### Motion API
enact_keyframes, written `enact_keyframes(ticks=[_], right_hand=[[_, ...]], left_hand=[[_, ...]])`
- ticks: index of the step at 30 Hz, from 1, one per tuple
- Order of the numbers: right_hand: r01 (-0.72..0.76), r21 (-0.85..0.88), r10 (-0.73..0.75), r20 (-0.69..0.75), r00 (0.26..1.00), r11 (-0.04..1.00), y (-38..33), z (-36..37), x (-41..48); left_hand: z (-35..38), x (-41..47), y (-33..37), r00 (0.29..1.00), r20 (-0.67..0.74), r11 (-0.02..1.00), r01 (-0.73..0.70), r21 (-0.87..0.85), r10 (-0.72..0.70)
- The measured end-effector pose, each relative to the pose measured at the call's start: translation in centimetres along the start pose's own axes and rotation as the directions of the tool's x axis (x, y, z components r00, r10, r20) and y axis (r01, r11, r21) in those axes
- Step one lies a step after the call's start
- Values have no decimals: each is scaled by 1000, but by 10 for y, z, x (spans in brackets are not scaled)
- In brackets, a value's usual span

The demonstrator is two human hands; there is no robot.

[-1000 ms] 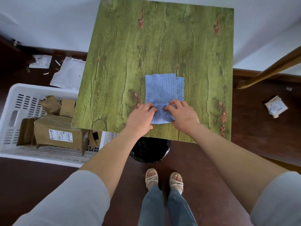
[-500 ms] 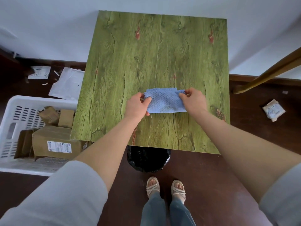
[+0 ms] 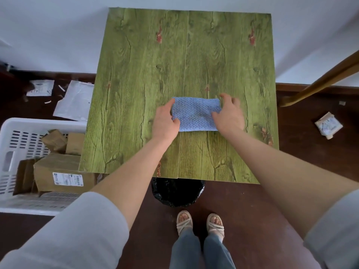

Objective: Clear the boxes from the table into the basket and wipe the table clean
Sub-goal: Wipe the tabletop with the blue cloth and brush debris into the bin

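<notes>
A folded blue cloth lies flat on the green wood-grain table, a little nearer than its middle. My left hand grips the cloth's left end, thumb on top. My right hand holds the right end, thumb lying on the cloth and fingers curved round its edge. Left of the table stands the white plastic basket on the floor, with several brown cardboard boxes inside it. No boxes are on the tabletop.
A black bin bag sits under the table's near edge, just ahead of my feet. White papers and a small packet lie on the dark floor. A wooden rail slants in at the right.
The cloth went from an upright rectangle at the near edge to a shorter, wide fold further in. My hands moved from its near end to its left and right ends.
</notes>
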State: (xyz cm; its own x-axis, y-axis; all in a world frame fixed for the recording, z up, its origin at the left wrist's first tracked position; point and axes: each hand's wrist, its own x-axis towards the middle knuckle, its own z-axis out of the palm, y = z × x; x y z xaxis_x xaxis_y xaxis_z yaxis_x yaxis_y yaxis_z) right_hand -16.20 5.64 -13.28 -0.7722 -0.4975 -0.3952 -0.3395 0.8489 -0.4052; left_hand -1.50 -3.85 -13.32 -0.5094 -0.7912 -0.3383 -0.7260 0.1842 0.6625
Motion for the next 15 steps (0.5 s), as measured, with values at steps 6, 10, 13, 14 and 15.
enact_keyframes(ticks=[6,10,13,14,15], right_hand=[[421,-207,-352,302,886,883,-4,17,-6],[387,-240,-310,303,901,890,3,18,-15],[374,-251,-300,287,910,893,8,23,-35],[369,-247,-296,285,911,896,10,27,-44],[363,-241,-291,288,912,900,11,31,-53]], left_hand=[[13,-1,-8,968,213,877,-216,429,134],[8,-2,-9,967,232,872,-206,445,110],[4,-17,-8,967,248,901,-159,403,60],[4,-26,-9,966,256,903,-150,402,47],[4,-35,-12,964,263,902,-142,409,33]])
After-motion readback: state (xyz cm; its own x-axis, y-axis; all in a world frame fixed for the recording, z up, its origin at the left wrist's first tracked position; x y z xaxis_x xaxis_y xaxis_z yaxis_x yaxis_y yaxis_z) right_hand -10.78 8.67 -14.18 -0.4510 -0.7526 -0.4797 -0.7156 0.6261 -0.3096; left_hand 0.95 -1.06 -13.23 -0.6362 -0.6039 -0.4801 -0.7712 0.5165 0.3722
